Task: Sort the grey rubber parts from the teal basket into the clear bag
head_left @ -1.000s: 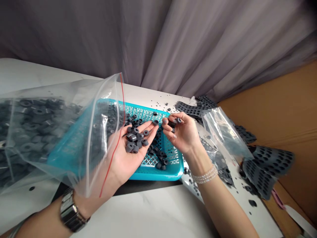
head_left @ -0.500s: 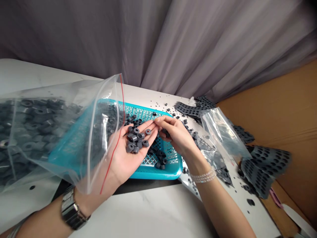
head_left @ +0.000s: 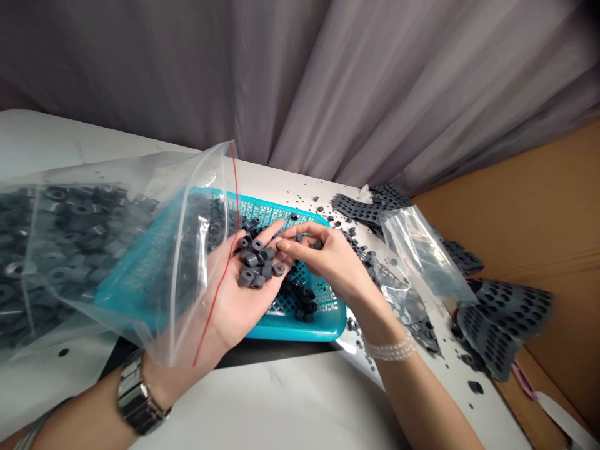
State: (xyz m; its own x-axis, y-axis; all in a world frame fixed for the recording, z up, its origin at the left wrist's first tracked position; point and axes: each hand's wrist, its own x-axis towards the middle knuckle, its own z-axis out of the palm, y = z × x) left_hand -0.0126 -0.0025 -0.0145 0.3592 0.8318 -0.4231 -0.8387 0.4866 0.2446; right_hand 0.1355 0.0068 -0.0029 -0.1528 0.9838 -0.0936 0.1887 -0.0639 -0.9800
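Observation:
My left hand (head_left: 234, 306) lies palm up over the basket, its fingers stretched out, cradling a small pile of dark grey foam rings (head_left: 253, 257). A clear zip bag (head_left: 154, 181) with a red stripe at its mouth drapes over that wrist and part of the palm. From the right, my right hand (head_left: 335, 256) reaches across to the left fingers, thumb and forefinger close together at the edge of the pile. A dark foam ring (head_left: 317, 244) shows tucked in its curled fingers. Underneath is a turquoise plastic basket (head_left: 304, 330) holding more rings.
Many grey rings fill the bag at left. Perforated grey foam sheets (head_left: 509, 319) lie at right, near another clear bag (head_left: 422, 256) and a pink-handled tool (head_left: 524, 381). Scattered rings and tiny discs dot the white table (head_left: 300, 400). A grey curtain (head_left: 281, 81) hangs behind.
My right thumb and forefinger have moved left and down, from the left fingertips toward the pile. One ring has shifted from the left fingers down to the pile's lower right.

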